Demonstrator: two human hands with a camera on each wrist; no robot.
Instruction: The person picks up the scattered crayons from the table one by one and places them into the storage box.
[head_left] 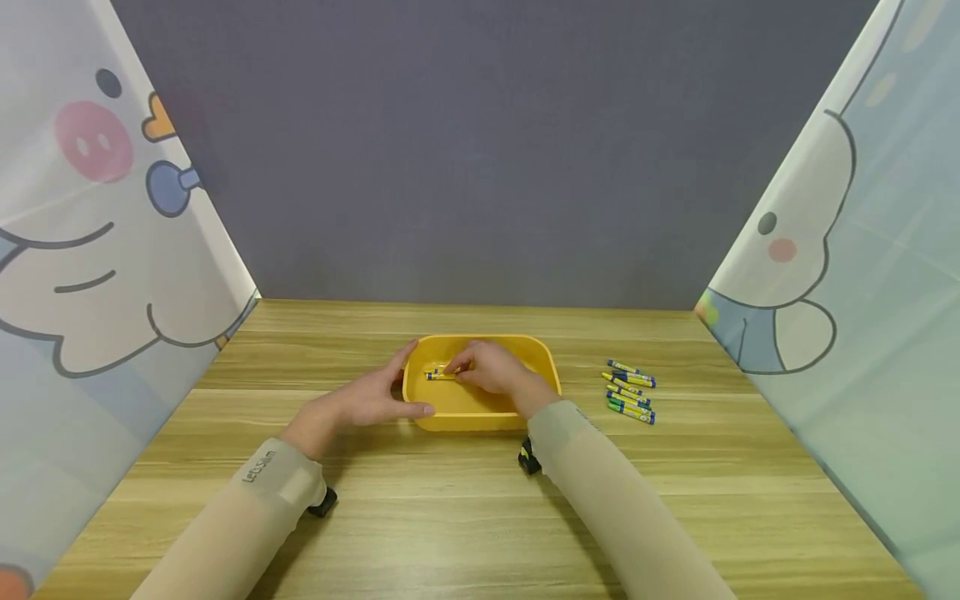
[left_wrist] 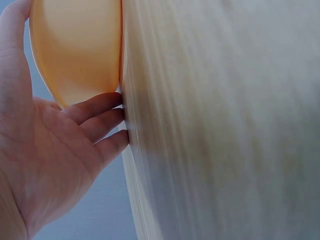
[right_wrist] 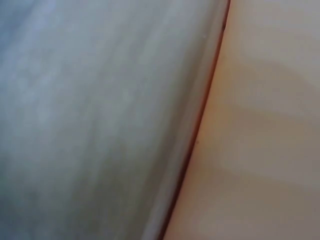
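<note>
The thumb and forefinger of my right hand [head_left: 491,367] are together, pinching, as best I can judge, the right end of a crayon [head_left: 441,377] low in the left half of the tray [head_left: 472,422]. A second crayon shows partly, just beside it on the far side. The right wrist view is blurred and shows no fingers. I should keep my fingertips low and the crayon flat, in line with its neighbour, since round sticks could roll; a light pinch should be enough.

My left hand [head_left: 367,400] holds the tray's left end, thumb over the near rim, fingers apart and bent against the outer wall, tips down by the table [head_left: 420,517]. That brace looks right: steady sideways pressure, without bearing down on the rim, should stop the tray sliding or tipping.

My right sleeve [head_left: 630,500] crosses the near right corner; I should keep it lifted clear of the rim. Well right of the tray, loose crayons [head_left: 630,402] lie roughly side by side.
</note>
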